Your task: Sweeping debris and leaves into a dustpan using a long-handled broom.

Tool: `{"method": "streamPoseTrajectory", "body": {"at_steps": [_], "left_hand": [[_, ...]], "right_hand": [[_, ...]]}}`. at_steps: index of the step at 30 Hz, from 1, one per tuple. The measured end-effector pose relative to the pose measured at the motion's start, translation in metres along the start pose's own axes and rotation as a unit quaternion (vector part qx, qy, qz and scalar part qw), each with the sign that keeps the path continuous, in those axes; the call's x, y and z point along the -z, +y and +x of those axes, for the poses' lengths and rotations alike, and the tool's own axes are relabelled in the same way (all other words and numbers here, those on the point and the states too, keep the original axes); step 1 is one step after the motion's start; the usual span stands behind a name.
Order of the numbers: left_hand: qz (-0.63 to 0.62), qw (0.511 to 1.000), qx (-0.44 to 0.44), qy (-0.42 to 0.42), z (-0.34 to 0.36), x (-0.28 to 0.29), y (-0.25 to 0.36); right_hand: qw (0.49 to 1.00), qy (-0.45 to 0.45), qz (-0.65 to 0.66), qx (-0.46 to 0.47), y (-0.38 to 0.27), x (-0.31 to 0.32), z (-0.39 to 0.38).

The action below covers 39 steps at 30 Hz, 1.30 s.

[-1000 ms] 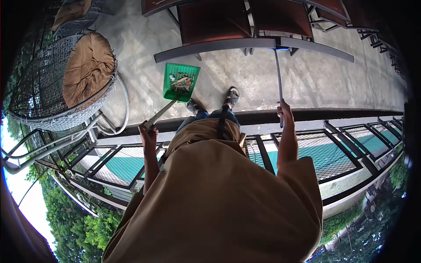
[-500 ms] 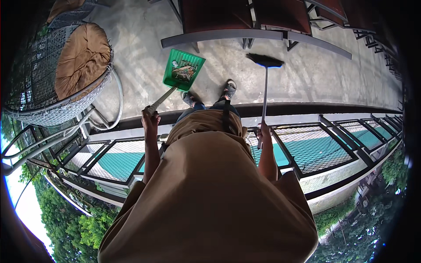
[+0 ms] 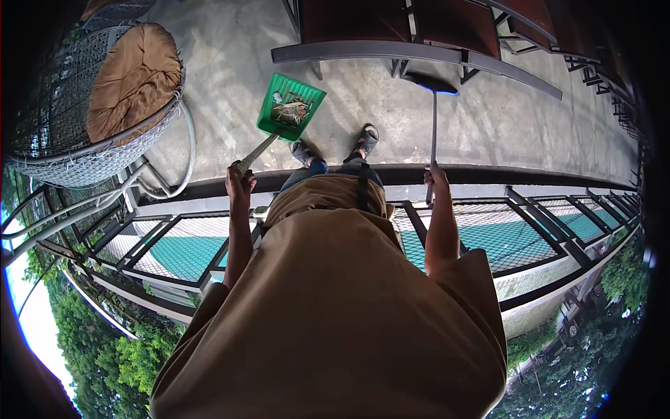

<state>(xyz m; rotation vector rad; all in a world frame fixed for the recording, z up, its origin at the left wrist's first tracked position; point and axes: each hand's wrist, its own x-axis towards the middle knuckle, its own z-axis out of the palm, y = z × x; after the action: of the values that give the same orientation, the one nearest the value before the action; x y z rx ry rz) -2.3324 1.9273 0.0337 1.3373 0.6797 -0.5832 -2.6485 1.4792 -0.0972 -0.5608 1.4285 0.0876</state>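
My left hand point(image 3: 239, 183) is closed round the pale handle of a green dustpan point(image 3: 291, 106). The pan is ahead of my left foot, its ribbed inside facing up, with dry leaves and bits of litter point(image 3: 291, 112) lying in it. In my right hand point(image 3: 437, 180) is the grey stick of a broom point(image 3: 434, 126). The broom's dark head point(image 3: 431, 83), with a blue edge, is near the bench frame ahead on the right; whether its bristles touch the floor I cannot tell.
Dark red tables or benches on metal frames point(image 3: 419, 50) stand ahead. A wicker chair with a brown cushion point(image 3: 136, 80) is on the left. Behind me runs a black mesh railing point(image 3: 488, 230) above a low kerb. The floor point(image 3: 335, 87) is grey concrete.
My right hand has moved forward and slightly right, pushing the broom head farther out toward the bench frame. The dustpan has hardly shifted in my left hand.
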Motion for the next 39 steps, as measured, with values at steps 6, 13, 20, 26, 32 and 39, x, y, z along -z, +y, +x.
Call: {"method": "streamPoseTrajectory", "body": {"at_steps": [6, 13, 20, 26, 32, 39], "left_hand": [[0.017, 1.0, -0.006, 0.023, -0.004, 0.009, -0.002], [0.067, 0.998, 0.004, 0.0, 0.012, 0.003, -0.01], [0.13, 0.991, 0.011, -0.01, 0.037, -0.013, -0.016], [0.185, 0.982, 0.013, -0.035, 0.058, -0.04, -0.032], [0.228, 0.971, 0.03, -0.059, 0.085, -0.063, -0.054], [0.292, 0.954, 0.007, -0.063, 0.11, -0.106, -0.069]], "right_hand": [[0.993, 0.078, -0.078, -0.046, 0.053, -0.022, -0.029], [0.988, 0.096, -0.111, -0.04, 0.149, -0.005, -0.059], [0.986, 0.038, -0.15, -0.055, 0.083, 0.031, -0.102], [0.899, 0.18, -0.397, 0.04, 0.014, 0.079, -0.141], [0.642, 0.323, -0.673, 0.176, -0.052, 0.081, -0.131], [0.543, 0.27, -0.773, 0.185, -0.078, 0.037, -0.082]]}}
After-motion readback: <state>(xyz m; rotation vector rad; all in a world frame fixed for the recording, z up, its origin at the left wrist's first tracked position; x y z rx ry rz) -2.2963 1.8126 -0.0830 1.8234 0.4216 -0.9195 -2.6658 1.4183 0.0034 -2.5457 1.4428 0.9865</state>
